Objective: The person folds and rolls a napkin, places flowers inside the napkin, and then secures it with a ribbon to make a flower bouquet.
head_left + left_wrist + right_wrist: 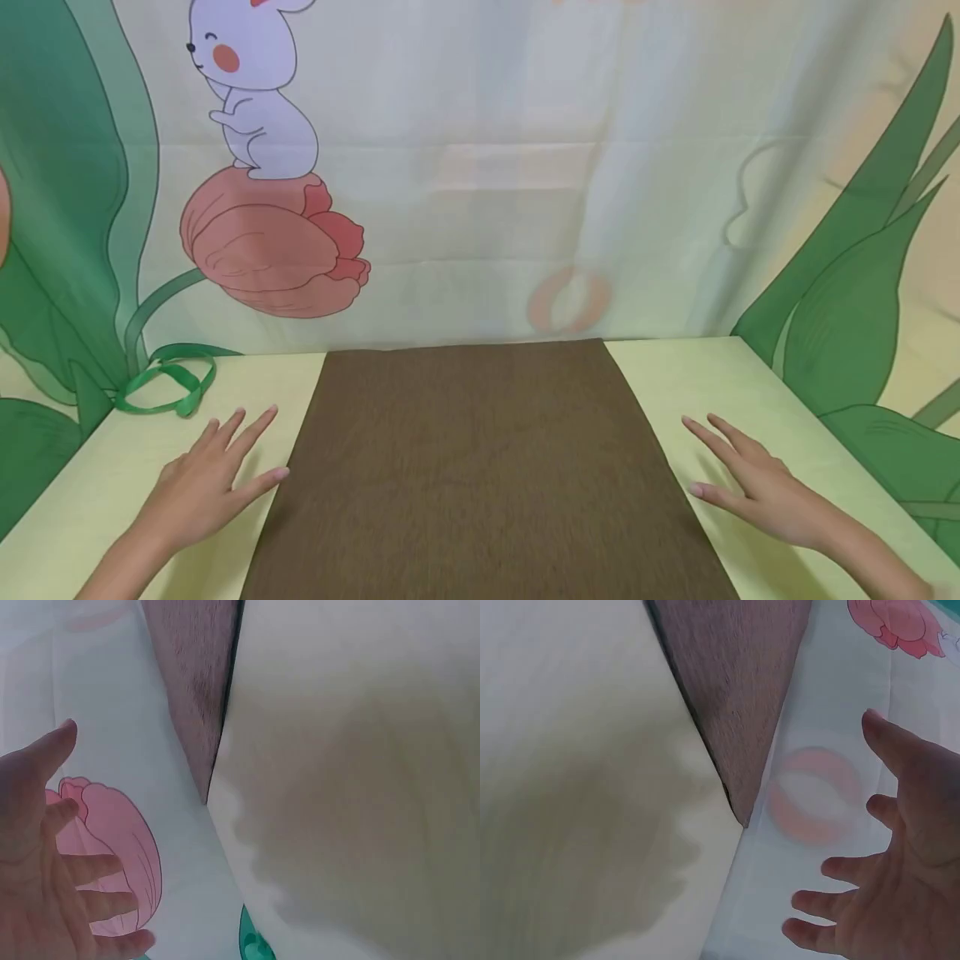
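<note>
Spread fingers mark my left hand (198, 492), which hovers over the pale tabletop by the left edge of a brown cloth (472, 467). Its thumb tip overlaps that edge in the head view. On the opposite side, my right hand (772, 496) is held above the table just beyond the cloth's right edge, fingers extended. Both palms show in the wrist views, the left hand (52, 862) and the right hand (907, 862), each holding nothing. A looped green ribbon (186, 406) lies at the table's back left corner, beyond the left fingertips.
Pale yellow tabletop (675, 375) shows on both sides of the cloth. Behind it hangs a printed curtain (465, 208) with a rabbit, a pink tulip and green leaves. Its printed leaves also run along the table's left and right sides.
</note>
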### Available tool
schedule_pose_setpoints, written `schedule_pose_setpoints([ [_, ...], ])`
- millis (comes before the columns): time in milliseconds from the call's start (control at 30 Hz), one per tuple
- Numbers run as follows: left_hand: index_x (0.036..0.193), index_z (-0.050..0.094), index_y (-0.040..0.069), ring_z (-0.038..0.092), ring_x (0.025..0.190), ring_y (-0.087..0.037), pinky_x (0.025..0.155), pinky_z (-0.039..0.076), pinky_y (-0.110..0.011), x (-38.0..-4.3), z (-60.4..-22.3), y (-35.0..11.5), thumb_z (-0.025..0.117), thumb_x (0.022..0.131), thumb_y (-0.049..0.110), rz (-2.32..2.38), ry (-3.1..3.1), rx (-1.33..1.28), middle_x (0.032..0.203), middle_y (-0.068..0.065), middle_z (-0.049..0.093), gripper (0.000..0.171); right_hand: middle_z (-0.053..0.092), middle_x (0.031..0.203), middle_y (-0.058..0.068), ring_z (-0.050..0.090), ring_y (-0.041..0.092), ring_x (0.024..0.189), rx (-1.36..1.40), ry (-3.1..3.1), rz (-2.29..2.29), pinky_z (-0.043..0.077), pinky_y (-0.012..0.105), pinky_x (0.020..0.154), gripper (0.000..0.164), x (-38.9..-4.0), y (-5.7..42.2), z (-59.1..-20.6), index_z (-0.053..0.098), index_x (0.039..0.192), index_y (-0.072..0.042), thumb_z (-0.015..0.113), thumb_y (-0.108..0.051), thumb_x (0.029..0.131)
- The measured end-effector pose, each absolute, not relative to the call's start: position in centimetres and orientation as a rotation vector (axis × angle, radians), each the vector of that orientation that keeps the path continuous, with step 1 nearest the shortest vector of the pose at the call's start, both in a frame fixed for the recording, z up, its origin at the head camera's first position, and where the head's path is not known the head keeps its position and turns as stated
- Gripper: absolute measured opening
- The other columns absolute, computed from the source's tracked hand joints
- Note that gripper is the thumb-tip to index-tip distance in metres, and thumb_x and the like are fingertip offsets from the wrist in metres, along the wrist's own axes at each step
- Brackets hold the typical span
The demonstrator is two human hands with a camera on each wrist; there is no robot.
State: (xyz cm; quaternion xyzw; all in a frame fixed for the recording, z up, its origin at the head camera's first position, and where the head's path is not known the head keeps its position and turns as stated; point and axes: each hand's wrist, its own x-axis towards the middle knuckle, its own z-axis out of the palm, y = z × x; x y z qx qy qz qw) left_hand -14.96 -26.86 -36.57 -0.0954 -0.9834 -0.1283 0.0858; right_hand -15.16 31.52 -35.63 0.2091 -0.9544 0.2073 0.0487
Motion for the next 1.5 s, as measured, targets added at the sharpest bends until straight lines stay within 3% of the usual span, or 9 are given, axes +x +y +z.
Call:
schedule_pose_setpoints([
  [100, 0.144, 0.024, 0.019, 0.031, 0.12, -0.053, 0.074, 0.033, -0.069, -15.0, -36.8, -26.5, 0.052, 0.085, 0.055, -0.42, -2.948, -0.296, 0.136, -0.03, 0.032, 0.075, 0.027, 0.139, 0.02, 0.03, 0.045, 0.121, 0.655, -2.931, 0.688, 0.03, 0.063, 0.081, 0.07, -14.5, 31.4, -35.9, 0.022, 0.144, -0.027, 0.061, -0.033, 0.086],
  [300, 0.142, 0.028, 0.012, 0.044, 0.11, -0.051, 0.073, 0.039, -0.063, -14.8, -37.2, -25.7, 0.056, 0.084, 0.051, -0.527, -2.975, -0.323, 0.13, -0.032, 0.038, 0.075, 0.035, 0.133, 0.009, 0.041, 0.03, 0.116, 0.68, -2.989, 0.741, 0.043, 0.039, 0.08, 0.07, -13.6, 31.2, -36.5, 0.022, 0.144, -0.025, 0.06, -0.035, 0.087],
  [400, 0.142, 0.029, 0.01, 0.047, 0.108, -0.049, 0.073, 0.04, -0.06, -14.7, -37.4, -25.4, 0.058, 0.083, 0.05, -0.58, -3.01, -0.323, 0.129, -0.031, 0.041, 0.077, 0.036, 0.132, 0.015, 0.047, 0.029, 0.108, 0.722, -3.028, 0.926, 0.045, 0.03, 0.074, 0.068, -13.4, 31.4, -37.0, 0.022, 0.144, -0.018, 0.059, -0.03, 0.089],
  [633, 0.14, 0.029, 0.006, 0.056, 0.097, -0.04, 0.069, 0.044, -0.052, -15.0, -37.3, -24.8, 0.066, 0.077, 0.048, -0.659, -3.14, -0.274, 0.119, -0.029, 0.047, 0.085, 0.039, 0.125, 0.025, 0.051, 0.005, 0.093, 0.741, -3.052, 1.221, 0.043, 0.025, 0.065, 0.065, -12.9, 31.7, -37.8, 0.019, 0.143, -0.006, 0.056, -0.021, 0.091],
  [933, 0.136, 0.031, -0.001, 0.057, 0.083, -0.033, 0.063, 0.045, -0.045, -15.7, -38.0, -24.6, 0.076, 0.068, 0.04, -0.671, -3.224, -0.196, 0.104, -0.029, 0.048, 0.092, 0.033, 0.124, 0.032, 0.055, 0.026, 0.094, 0.355, -3.138, 1.714, 0.048, 0.036, 0.064, 0.07, -12.9, 32.0, -38.1, 0.009, 0.142, -0.001, 0.054, -0.019, 0.092],
  [1133, 0.135, 0.03, -0.005, 0.056, 0.078, -0.032, 0.059, 0.045, -0.043, -16.1, -38.1, -24.3, 0.081, 0.062, 0.036, -0.683, -3.248, -0.153, 0.101, -0.033, 0.045, 0.097, 0.035, 0.116, 0.024, 0.056, 0.024, 0.088, 0.293, -3.118, 1.939, 0.046, 0.034, 0.062, 0.067, -12.4, 32.4, -38.5, 0.01, 0.14, 0.0, 0.052, -0.016, 0.092],
  [1233, 0.134, 0.03, -0.006, 0.055, 0.077, -0.031, 0.061, 0.045, -0.045, -16.1, -38.1, -24.1, 0.083, 0.06, 0.033, -0.678, -3.251, -0.139, 0.1, -0.033, 0.045, 0.099, 0.041, 0.108, 0.017, 0.056, 0.018, 0.083, 0.402, -3.088, 1.979, 0.045, 0.03, 0.059, 0.055, -12.1, 32.7, -38.8, 0.024, 0.139, -0.019, 0.051, -0.012, 0.092],
  [1367, 0.13, 0.033, -0.008, 0.055, 0.082, -0.034, 0.065, 0.045, -0.048, -16.2, -38.1, -24.0, 0.084, 0.059, 0.033, -0.666, -3.262, -0.133, 0.1, -0.031, 0.047, 0.097, 0.048, 0.094, 0.006, 0.052, 0.009, 0.074, 0.577, -3.018, 2.142, 0.04, 0.023, 0.055, 0.049, -12.0, 32.9, -39.1, 0.04, 0.121, -0.047, 0.047, -0.007, 0.093],
  [1500, 0.127, 0.034, -0.01, 0.055, 0.088, -0.039, 0.067, 0.045, -0.048, -16.3, -38.2, -24.1, 0.084, 0.06, 0.031, -0.674, -3.265, -0.155, 0.1, -0.03, 0.052, 0.093, 0.048, 0.083, -0.002, 0.049, 0.004, 0.071, 0.785, -2.907, 2.331, 0.031, 0.023, 0.05, 0.05, -12.0, 32.9, -39.2, 0.043, 0.123, -0.04, 0.044, -0.001, 0.093],
])
